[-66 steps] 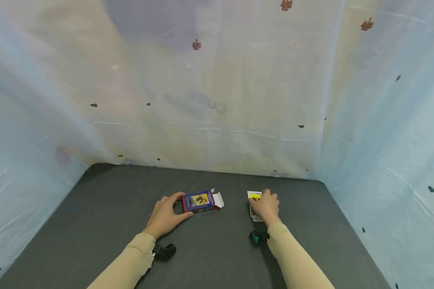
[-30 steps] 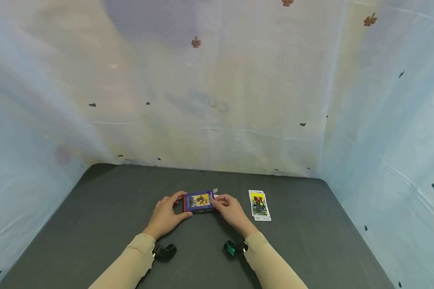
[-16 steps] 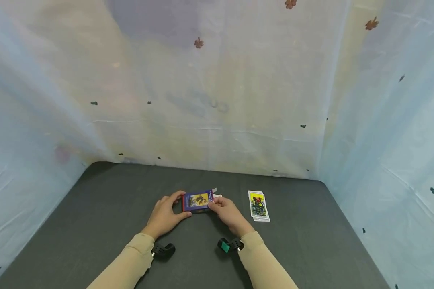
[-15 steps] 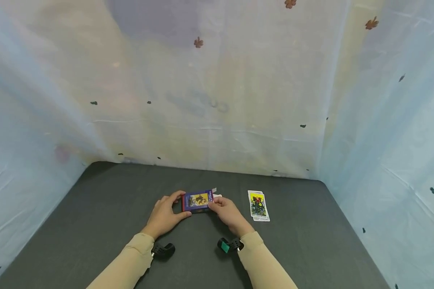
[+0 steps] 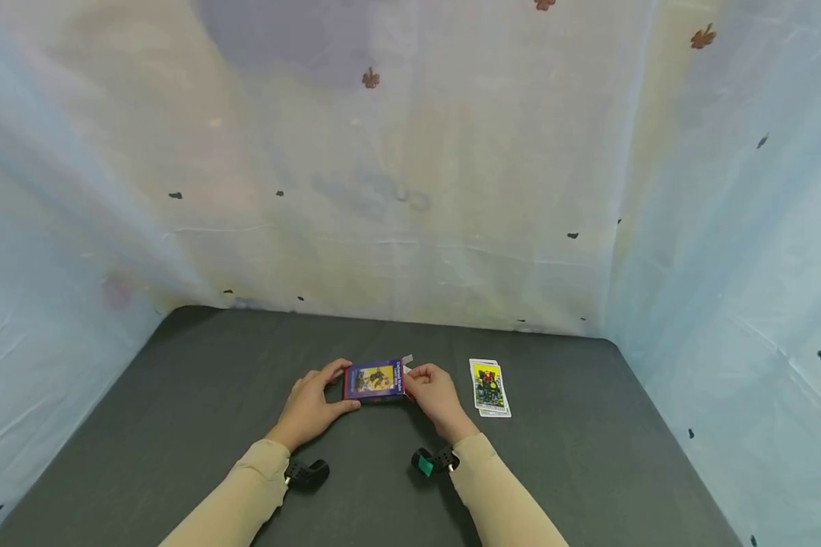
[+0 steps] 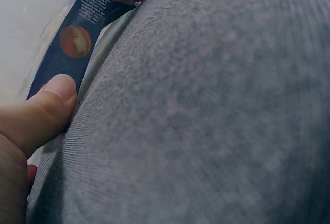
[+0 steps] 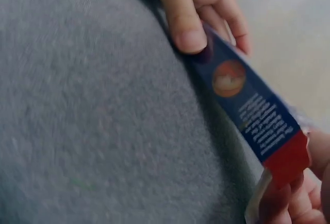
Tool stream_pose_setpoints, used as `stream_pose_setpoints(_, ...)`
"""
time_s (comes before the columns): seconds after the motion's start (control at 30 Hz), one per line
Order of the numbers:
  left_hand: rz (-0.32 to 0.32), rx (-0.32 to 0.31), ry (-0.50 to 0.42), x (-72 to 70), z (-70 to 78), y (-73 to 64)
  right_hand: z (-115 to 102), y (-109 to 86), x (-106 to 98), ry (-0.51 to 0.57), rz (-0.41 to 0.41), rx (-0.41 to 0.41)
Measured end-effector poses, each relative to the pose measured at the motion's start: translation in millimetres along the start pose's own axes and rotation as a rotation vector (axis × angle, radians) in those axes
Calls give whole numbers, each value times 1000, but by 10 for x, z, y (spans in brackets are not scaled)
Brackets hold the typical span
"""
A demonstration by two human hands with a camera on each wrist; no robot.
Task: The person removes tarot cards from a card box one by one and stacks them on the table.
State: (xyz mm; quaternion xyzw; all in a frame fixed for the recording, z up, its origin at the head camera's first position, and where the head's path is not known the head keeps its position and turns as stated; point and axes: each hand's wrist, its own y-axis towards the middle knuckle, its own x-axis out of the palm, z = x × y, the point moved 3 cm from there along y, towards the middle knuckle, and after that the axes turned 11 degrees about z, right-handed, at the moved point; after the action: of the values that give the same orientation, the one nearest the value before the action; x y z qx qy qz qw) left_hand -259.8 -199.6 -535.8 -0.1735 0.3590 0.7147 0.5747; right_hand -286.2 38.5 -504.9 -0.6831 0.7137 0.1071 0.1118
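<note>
A blue and red tarot card box (image 5: 375,380) lies on the dark table, its picture face up. My left hand (image 5: 311,406) grips its left end, the thumb (image 6: 54,98) against the near long side. At the opposite, open end my right hand (image 5: 439,393) pinches around the end flaps. In the right wrist view a red side flap (image 7: 289,159) sticks out between that hand's fingers; exactly which flap they hold is partly hidden. Right of this hand lies a small stack of tarot cards (image 5: 489,387), face up and slightly fanned, touched by neither hand.
The dark grey table (image 5: 588,471) has a rounded far edge. A pale patterned curtain (image 5: 410,190) hangs behind it and along both sides. Black wrist straps (image 5: 308,475) are on both wrists.
My right hand left the card stack on the right and moved left to the box's open end, where its fingers have shifted slightly. The left hand stays on the box.
</note>
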Motion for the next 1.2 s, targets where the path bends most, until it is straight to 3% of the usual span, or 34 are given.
stream_pose_setpoints(0.17,4,4,-3,-1,12,2,-31,10,-6,-115,-2,-72)
stream_pose_setpoints(0.3,7,11,-1,-4,-9,14,-36,28,2,-142,-38,-57)
stream_pose_setpoints(0.5,16,6,5,-10,-27,26,-41,26,17,-143,-52,-22)
stream_pose_setpoints(0.83,13,-15,4,8,10,-6,18,-5,-4,-99,17,-12)
stream_pose_setpoints(1.2,13,-24,15,11,-23,-1,18,-15,-237,-27,98,32)
